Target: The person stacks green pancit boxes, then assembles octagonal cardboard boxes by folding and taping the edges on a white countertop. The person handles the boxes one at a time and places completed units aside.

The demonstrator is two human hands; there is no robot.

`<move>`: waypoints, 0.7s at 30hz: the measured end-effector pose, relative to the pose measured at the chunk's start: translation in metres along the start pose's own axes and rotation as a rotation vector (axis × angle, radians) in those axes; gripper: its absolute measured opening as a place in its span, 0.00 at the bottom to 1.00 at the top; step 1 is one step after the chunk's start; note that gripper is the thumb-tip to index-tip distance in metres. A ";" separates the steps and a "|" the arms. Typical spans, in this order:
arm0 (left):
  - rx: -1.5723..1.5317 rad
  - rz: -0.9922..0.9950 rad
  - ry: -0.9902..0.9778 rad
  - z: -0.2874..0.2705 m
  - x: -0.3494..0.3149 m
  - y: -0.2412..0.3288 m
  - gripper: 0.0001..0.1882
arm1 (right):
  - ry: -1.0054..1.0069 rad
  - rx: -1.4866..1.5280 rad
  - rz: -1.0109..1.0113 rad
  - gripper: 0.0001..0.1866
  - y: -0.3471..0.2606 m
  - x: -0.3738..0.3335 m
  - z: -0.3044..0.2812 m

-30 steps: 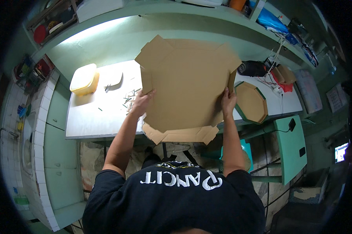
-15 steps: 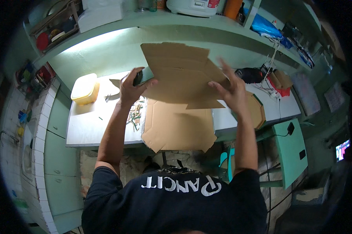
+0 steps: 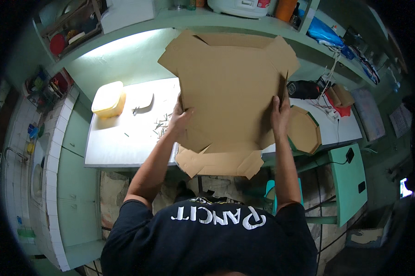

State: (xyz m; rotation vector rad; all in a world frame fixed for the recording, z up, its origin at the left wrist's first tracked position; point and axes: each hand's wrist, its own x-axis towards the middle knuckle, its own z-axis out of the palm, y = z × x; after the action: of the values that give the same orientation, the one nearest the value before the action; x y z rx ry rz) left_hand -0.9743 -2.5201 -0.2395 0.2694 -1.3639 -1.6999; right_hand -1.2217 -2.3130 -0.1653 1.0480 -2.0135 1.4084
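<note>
Your board (image 3: 228,92) has just swung from a steep tilt to show its broad face, and your right hand (image 3: 280,118), spread open half a second ago, is back on its edge, so the work now has a two-handed hold. The board is raised over the table (image 3: 113,149), hiding most of the lower board (image 3: 219,163) that overhangs the table's near side. Your left hand (image 3: 181,120) grips the left edge, thumb in front; your right seems to pinch the opposite edge, its rear fingers hidden. Both arms (image 3: 154,161) reach forward.
</note>
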 end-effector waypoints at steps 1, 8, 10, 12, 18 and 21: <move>0.030 -0.078 0.070 0.009 -0.007 -0.005 0.27 | -0.049 -0.027 0.094 0.31 -0.002 -0.007 0.001; 0.031 -0.305 0.285 0.015 -0.067 -0.072 0.26 | -0.308 -0.422 -0.309 0.28 0.031 -0.040 0.028; 0.170 -0.353 0.365 0.006 -0.086 -0.102 0.23 | -0.800 -0.423 -0.160 0.24 0.048 -0.077 0.035; 0.170 -0.406 0.341 -0.017 -0.100 -0.115 0.31 | -1.117 -0.338 -0.120 0.24 0.065 -0.117 0.028; 1.617 -0.140 -0.410 -0.064 -0.118 -0.074 0.37 | -1.142 -0.207 -0.269 0.24 0.092 -0.193 -0.006; 1.515 0.125 -0.818 -0.052 -0.109 -0.063 0.24 | -1.100 -0.100 -0.249 0.19 0.097 -0.193 -0.004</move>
State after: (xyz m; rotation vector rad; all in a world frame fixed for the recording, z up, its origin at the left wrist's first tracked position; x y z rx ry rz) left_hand -0.9110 -2.4746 -0.3510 0.2904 -2.9904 -0.2825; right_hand -1.1833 -2.2301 -0.3610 2.2426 -2.4281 0.5793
